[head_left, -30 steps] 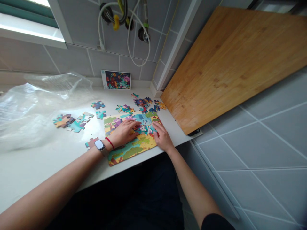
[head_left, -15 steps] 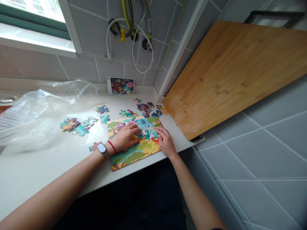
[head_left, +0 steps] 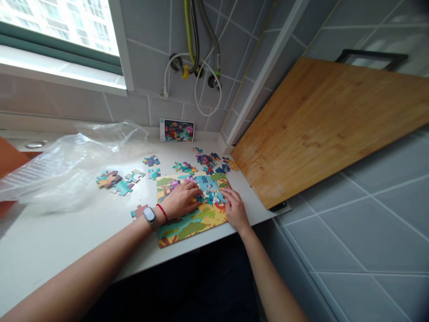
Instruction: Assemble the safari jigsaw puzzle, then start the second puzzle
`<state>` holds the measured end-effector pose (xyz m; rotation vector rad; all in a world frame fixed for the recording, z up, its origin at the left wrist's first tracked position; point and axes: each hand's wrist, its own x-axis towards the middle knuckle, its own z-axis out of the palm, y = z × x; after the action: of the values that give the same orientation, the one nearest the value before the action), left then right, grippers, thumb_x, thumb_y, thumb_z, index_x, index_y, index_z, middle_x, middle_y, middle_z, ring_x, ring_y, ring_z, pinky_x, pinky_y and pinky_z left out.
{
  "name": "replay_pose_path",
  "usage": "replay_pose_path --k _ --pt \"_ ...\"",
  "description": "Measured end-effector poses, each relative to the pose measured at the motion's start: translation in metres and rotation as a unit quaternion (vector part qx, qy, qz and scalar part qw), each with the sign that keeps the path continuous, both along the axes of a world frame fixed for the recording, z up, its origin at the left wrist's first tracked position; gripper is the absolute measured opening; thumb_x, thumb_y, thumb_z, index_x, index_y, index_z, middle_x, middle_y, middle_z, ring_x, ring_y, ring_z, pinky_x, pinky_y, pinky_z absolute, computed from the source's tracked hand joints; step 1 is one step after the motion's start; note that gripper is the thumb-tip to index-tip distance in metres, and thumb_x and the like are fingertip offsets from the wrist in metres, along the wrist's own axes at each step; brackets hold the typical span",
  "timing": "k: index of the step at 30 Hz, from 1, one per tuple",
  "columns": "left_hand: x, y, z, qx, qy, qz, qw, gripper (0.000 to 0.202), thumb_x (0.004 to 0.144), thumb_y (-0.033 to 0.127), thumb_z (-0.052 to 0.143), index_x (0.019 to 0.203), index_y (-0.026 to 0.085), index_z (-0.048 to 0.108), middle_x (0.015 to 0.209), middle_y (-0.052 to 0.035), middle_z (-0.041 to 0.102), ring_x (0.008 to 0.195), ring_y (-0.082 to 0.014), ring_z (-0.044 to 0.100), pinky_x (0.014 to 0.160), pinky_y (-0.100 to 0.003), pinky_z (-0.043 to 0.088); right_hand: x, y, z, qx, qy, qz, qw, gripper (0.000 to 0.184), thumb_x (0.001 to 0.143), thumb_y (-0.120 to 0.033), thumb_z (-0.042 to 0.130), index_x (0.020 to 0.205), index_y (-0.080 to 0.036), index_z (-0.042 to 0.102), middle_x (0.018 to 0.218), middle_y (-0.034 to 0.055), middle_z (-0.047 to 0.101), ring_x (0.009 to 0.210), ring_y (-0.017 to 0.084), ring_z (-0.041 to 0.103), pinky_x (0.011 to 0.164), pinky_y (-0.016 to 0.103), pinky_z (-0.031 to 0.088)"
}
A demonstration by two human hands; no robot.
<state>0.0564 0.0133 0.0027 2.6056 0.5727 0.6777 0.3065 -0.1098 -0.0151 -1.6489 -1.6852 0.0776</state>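
Note:
A colourful jigsaw puzzle board (head_left: 187, 226) lies at the front edge of a white counter (head_left: 67, 237). My left hand (head_left: 181, 199), with a watch and a red string on the wrist, lies flat on the middle of the puzzle, fingers stretched toward the blue area. My right hand (head_left: 234, 206) rests on the puzzle's right side, fingers pressing down by the blue and red pieces. Neither hand visibly holds a piece. Loose pieces (head_left: 208, 160) lie just beyond the board.
More loose pieces (head_left: 115, 181) lie to the left, and one (head_left: 138, 211) by my left wrist. A crumpled clear plastic bag (head_left: 67, 167) covers the left counter. A reference picture (head_left: 176, 130) leans on the tiled wall. A big wooden board (head_left: 321, 125) leans at the right.
The view has tilted up, so everything sits lower in the picture. Both hands stay on the puzzle; the right hand has slid slightly toward the left hand.

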Motion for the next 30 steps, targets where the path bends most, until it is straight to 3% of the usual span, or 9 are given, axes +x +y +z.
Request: replay_pose_path --k 10,17,24,30 --pt "0.001 0.0 -0.001 0.003 -0.011 -0.001 1.0 0.023 0.092 0.031 0.066 0.113 0.023 0.071 0.109 -0.0107 0.067 0.102 -0.0282 0.063 0.093 -0.045 0.054 0.0 0.001 0.0 0.002 -0.003 0.005 1.0 0.049 0.091 -0.006 0.047 0.125 -0.026 0.076 0.128 0.0099 0.071 0.123 0.025 0.064 0.111 0.046 0.054" --pt "0.0 0.0 0.007 -0.016 -0.016 0.004 1.0 0.028 0.089 0.032 0.069 0.115 0.021 0.066 0.115 -0.0126 0.069 0.112 -0.0315 0.062 0.099 -0.049 0.053 -0.001 0.0 0.008 0.006 0.026 0.015 1.0 0.044 0.092 -0.008 0.047 0.12 -0.024 0.077 0.123 0.0103 0.073 0.119 0.023 0.069 0.109 0.041 0.056" --pt "0.005 -0.019 0.018 -0.052 -0.089 -0.036 0.994 0.026 0.093 0.035 0.068 0.116 0.023 0.064 0.116 -0.0092 0.07 0.111 -0.0272 0.063 0.102 -0.046 0.052 -0.001 -0.001 0.013 0.004 0.058 0.02 0.998 0.032 0.095 -0.018 0.056 0.117 -0.025 0.078 0.118 0.0085 0.078 0.111 0.024 0.074 0.104 0.041 0.059" --pt "0.018 -0.033 0.01 -0.045 -0.066 -0.065 0.995 0.024 0.094 0.034 0.069 0.115 0.023 0.066 0.11 -0.0103 0.071 0.112 -0.0285 0.063 0.099 -0.045 0.054 -0.005 -0.007 0.02 0.0 0.089 0.071 0.993 0.026 0.1 -0.026 0.058 0.118 -0.024 0.077 0.118 0.0094 0.078 0.114 0.023 0.072 0.105 0.04 0.057"
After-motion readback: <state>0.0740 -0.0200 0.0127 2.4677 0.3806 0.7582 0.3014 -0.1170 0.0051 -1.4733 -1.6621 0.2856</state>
